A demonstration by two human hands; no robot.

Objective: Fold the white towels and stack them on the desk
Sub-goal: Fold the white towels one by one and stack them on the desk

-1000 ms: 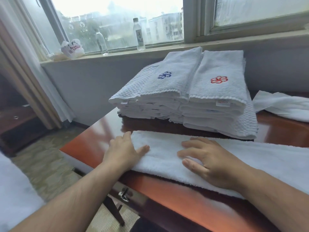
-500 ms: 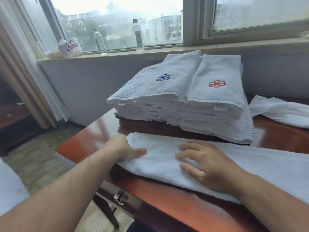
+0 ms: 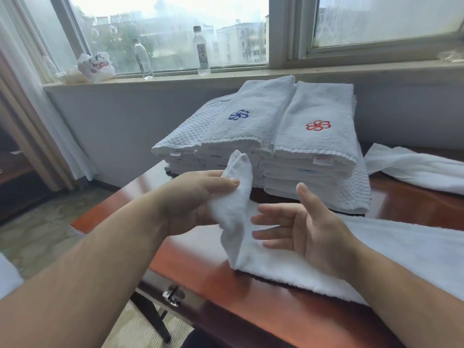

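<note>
Misted windows back the red-brown desk (image 3: 276, 310), where your left hand (image 3: 200, 197) pinches one end of a long white towel (image 3: 401, 252) between thumb and fingers, holding it up while the rest lies along the front edge. Your right hand (image 3: 306, 229) hovers beside it, fingers relaxed, gripping nothing. Soft, light and floppy, the terry will likely sag unless you take both corners. Behind sits the folded stack (image 3: 288, 172), bearing a blue flower emblem (image 3: 238, 114) and a red flower emblem (image 3: 318, 125); its small red tag (image 3: 324, 159) is unreadable.
</note>
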